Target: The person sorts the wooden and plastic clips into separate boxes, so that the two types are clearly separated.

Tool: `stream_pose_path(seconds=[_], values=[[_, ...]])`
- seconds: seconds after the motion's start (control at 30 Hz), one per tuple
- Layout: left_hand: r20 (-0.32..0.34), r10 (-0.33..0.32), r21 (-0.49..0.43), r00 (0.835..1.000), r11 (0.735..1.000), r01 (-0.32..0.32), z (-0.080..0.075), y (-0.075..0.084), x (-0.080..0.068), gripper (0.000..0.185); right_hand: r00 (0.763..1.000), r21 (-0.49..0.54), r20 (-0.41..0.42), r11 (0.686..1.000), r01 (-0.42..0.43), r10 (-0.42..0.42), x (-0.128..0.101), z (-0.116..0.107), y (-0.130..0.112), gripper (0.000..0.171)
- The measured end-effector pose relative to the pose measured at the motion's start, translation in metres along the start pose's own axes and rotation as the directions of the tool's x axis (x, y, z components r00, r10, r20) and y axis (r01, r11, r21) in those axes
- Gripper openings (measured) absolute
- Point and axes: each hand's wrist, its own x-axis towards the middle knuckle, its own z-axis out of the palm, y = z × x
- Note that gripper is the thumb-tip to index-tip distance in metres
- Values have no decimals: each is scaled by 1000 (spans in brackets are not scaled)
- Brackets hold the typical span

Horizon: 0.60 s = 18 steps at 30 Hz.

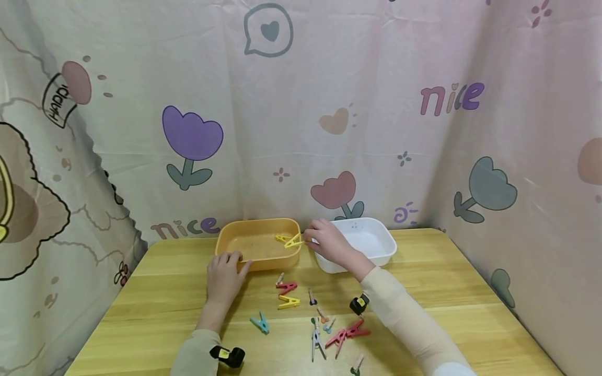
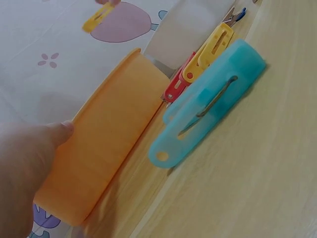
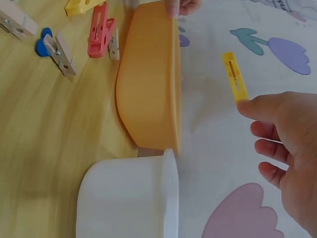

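Yellow clothespin (image 1: 293, 241) pinched over orange tub (image 1: 257, 259).

My left hand (image 1: 224, 279) rests on the orange tub (image 1: 257, 244), smooth matt plastic. My right hand (image 1: 329, 243) pinches a glossy yellow plastic peg (image 1: 292, 241). At centre right, the white tub (image 1: 376, 245) is slick plastic too. The table (image 1: 470, 292) is pale, satiny wood grain. The teal peg (image 2: 208, 106) shows a metal wire spring. Printed cloth (image 1: 301, 104) hangs creased across the upper frame.
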Motion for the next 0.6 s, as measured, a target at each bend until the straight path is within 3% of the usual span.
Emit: stream_pose_path(seconds=[0.6], values=[[11, -9, 17, 1000, 1000, 9, -3, 2, 0, 31, 996, 88, 12, 992, -92, 91, 43, 42, 11, 5]])
